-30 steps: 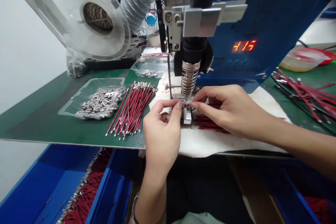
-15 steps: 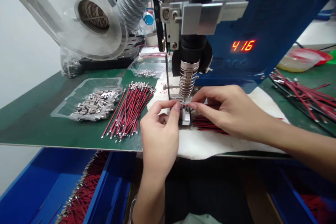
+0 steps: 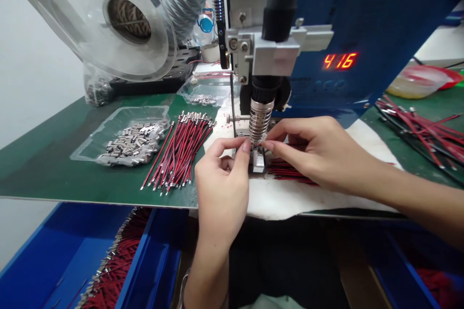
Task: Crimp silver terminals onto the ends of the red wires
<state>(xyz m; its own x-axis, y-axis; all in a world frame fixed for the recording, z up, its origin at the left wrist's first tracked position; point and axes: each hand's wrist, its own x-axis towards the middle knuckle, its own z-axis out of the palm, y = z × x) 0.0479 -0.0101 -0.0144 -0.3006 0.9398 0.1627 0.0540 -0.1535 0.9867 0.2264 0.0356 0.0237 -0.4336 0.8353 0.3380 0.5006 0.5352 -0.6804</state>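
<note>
I could come in on the near side of the silver coiled metal spring (image 3: 259, 120), over the white cloth sheet (image 3: 279, 200); the bare left hand (image 3: 224, 174) and bare right hand (image 3: 319, 149) crowd its base, and the blue box-shaped machine housing (image 3: 366, 14) blocks me behind.

Place: workshop, wire assembly
Machine (image 3: 362, 19): blue, digit display
Worktop (image 3: 50, 164): green; wires (image 3: 179, 154) heaped near front edge
Tray (image 3: 92, 147): metal parts
Bin (image 3: 72, 236): blue, wires, below front edge

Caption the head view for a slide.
Left hand and right hand flank the spring-wrapped tip of a blue machine beside red and black wires on a green tabletop.
</note>
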